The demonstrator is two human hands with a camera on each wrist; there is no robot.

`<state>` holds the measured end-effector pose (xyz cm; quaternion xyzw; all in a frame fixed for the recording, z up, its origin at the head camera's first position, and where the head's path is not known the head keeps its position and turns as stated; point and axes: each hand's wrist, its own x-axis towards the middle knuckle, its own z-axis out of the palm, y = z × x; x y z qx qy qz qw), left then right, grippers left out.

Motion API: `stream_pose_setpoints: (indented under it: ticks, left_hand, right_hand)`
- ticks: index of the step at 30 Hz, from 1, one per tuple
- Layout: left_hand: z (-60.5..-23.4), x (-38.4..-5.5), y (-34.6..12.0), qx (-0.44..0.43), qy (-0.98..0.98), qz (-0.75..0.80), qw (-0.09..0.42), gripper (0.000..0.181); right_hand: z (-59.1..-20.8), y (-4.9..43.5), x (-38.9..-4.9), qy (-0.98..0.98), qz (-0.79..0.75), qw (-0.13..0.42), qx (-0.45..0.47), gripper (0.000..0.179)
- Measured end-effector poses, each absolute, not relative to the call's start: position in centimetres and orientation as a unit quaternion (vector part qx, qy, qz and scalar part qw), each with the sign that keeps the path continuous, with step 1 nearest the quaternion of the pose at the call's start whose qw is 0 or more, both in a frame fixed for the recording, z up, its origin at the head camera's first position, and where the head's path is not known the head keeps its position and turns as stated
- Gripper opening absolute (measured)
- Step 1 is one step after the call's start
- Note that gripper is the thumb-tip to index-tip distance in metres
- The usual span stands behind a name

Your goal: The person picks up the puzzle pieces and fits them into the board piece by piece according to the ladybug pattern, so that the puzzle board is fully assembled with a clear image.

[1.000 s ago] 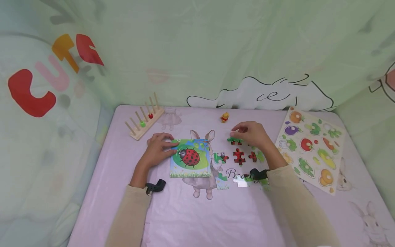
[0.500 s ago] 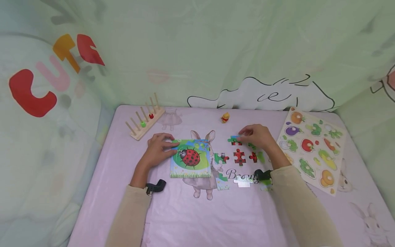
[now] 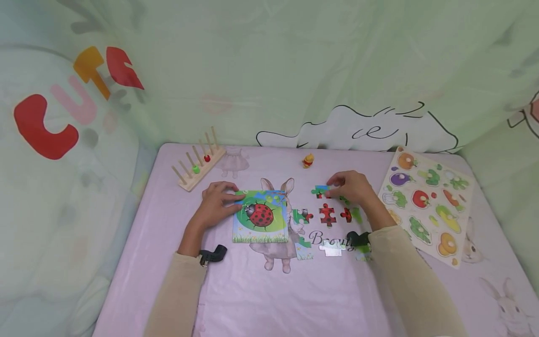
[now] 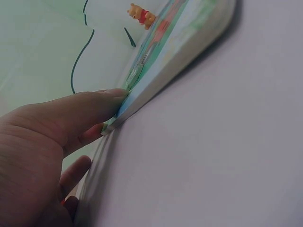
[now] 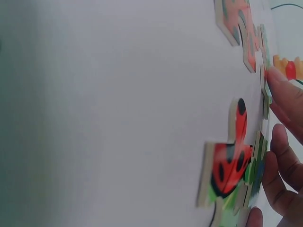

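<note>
At the left edge of a square ladybug puzzle board (image 3: 261,216) is my left hand (image 3: 217,204). In the left wrist view its thumb (image 4: 111,97) lies on top of one corner, with a finger at the edge of the board (image 4: 184,52). My right hand (image 3: 350,186) is over the upper row of loose jigsaw pieces, its fingers loosely bent. Its thumb touches the right part of a blue and green puzzle piece (image 3: 321,190), which lies on the table. Below it lie a red spotted puzzle piece (image 3: 327,215) and a ladybug-head puzzle piece (image 3: 301,216).
More pieces lie in a lower row, including a pale puzzle piece (image 3: 332,248). A wooden peg rack (image 3: 202,167) stands at the back left, and a small bear figure (image 3: 308,161) at the back. The vegetable knob board (image 3: 427,201) lies at the right.
My right hand has shifted right and slightly nearer, uncovering more of the blue and green puzzle piece. The left hand and the board have stayed in place.
</note>
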<state>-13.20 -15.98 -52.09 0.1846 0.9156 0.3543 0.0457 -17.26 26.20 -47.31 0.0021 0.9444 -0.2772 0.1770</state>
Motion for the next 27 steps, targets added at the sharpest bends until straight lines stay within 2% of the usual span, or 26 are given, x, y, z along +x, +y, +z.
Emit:
stream_pose_setpoints:
  ticks: [27]
  left_hand:
    - [-51.89,-13.24,-15.90,0.185,0.918,0.348,0.047,0.034]
  right_hand:
    - [-46.67,26.31,-16.92,0.938,-0.300,0.172,0.003,0.027]
